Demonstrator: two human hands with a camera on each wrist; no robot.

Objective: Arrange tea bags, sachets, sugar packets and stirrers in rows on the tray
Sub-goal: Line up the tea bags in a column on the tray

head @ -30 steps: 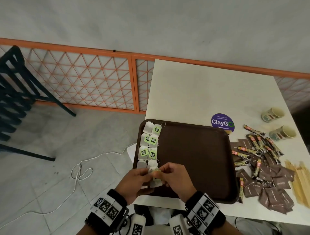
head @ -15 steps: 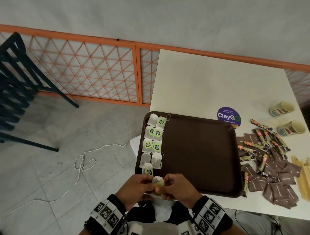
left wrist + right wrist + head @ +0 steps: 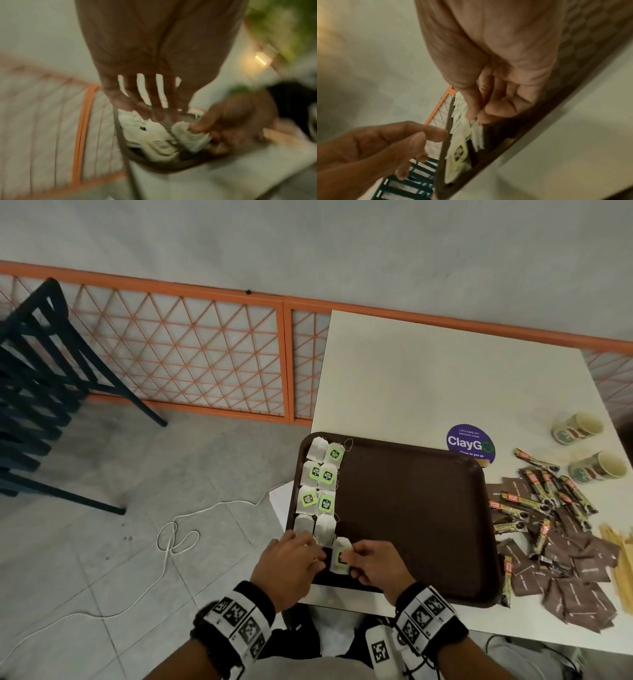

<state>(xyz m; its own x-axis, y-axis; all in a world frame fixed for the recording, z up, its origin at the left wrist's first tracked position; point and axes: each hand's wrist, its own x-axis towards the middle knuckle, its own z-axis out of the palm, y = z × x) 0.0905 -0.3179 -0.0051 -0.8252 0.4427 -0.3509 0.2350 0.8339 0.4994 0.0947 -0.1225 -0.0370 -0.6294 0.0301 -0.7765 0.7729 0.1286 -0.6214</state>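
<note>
At tray's [image 3: 404, 508] near-left corner, my right hand [image 3: 375, 563] pinches a ninth tea bag [image 3: 340, 556]; left hand [image 3: 291, 566] lies released; right of the bags the tray is bare.

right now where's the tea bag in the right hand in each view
Head: tea bag at the near left of the tray, pinched by the right hand.
Left wrist: tea bag right of centre, blurred.
Right wrist: tea bag at centre, below the fingers.
Shared landmark: orange railing.
</note>
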